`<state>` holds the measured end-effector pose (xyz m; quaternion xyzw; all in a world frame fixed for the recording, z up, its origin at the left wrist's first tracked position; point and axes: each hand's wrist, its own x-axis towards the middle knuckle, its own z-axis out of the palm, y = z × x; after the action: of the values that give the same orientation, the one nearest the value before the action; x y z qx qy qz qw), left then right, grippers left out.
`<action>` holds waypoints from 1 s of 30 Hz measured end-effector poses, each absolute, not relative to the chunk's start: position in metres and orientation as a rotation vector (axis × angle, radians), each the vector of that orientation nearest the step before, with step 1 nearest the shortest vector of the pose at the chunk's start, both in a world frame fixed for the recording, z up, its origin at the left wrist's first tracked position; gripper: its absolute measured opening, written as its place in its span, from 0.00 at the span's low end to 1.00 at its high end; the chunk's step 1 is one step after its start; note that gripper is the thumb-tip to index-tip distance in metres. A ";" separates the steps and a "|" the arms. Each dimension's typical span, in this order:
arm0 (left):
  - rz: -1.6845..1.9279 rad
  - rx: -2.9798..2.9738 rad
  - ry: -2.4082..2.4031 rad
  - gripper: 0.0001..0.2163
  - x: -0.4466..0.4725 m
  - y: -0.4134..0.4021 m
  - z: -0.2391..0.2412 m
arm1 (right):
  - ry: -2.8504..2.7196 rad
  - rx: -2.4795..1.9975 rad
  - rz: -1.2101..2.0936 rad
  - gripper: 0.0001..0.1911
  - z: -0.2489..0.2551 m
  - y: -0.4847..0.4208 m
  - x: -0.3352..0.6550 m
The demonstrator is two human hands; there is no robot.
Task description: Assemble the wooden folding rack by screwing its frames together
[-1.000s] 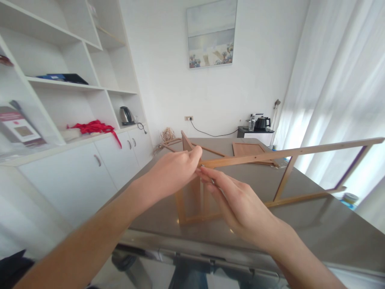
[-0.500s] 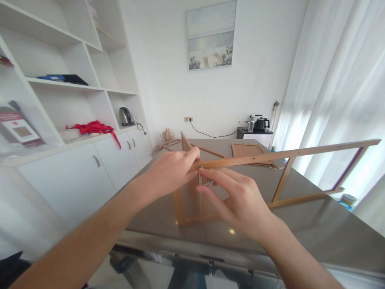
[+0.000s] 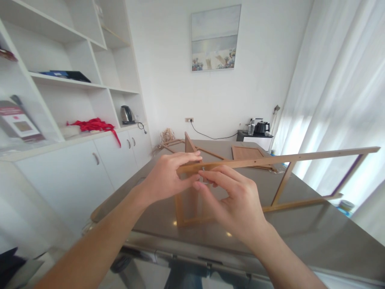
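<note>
Standing at the far left, a white cabinet with open shelves [image 3: 60, 172] carried a crumpled heap of bright red cloth [image 3: 92, 125] and, to its right, a silver-and-black electric kettle [image 3: 125, 114]. Next came a loose bundle of pale, straw-coloured strips [image 3: 167, 135] beyond the corner of a glossy grey-brown bench [image 3: 306, 228]. The left hand [image 3: 165, 174] reached in over the bench, its grip straddling one end of a light-brown, ladder-like wooden frame [image 3: 255, 161]: fingers lay along the upper rail, with the thumb below. How firmly that grip pressed could not be told. Just behind, a reddish-brown wooden panel [image 3: 190, 144] rose on a tilt. A small silvery metal fastener [image 3: 203, 168] showed at the underside of the rail, between the hands. The right hand [image 3: 236, 192] had a narrow grip, thumb and forefinger pinching a slim silvery metal rod [image 3: 206, 183] just below the fastener, close to the left thumb. Farther back, a flat brown wooden panel with a raised border [image 3: 247, 152] lay on the bench. The frame stood on its long edge, stretching rightward past the right hand toward a white curtain [image 3: 331, 80].
</note>
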<state>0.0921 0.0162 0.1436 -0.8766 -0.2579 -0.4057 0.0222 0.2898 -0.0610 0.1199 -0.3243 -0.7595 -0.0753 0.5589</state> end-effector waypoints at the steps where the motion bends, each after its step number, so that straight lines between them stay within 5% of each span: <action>1: -1.282 -2.709 -0.800 0.18 0.093 0.016 0.143 | -1.792 -0.765 -0.173 0.06 0.120 -0.061 0.290; 30: -1.394 -2.695 -0.846 0.17 0.094 0.018 0.140 | -1.771 -0.759 -0.014 0.04 0.120 -0.061 0.293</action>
<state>0.0943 0.0177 0.1401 -0.8555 -0.2685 -0.4427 -0.0040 0.2927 -0.0614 0.1199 -0.3234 -0.7547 -0.0060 0.5707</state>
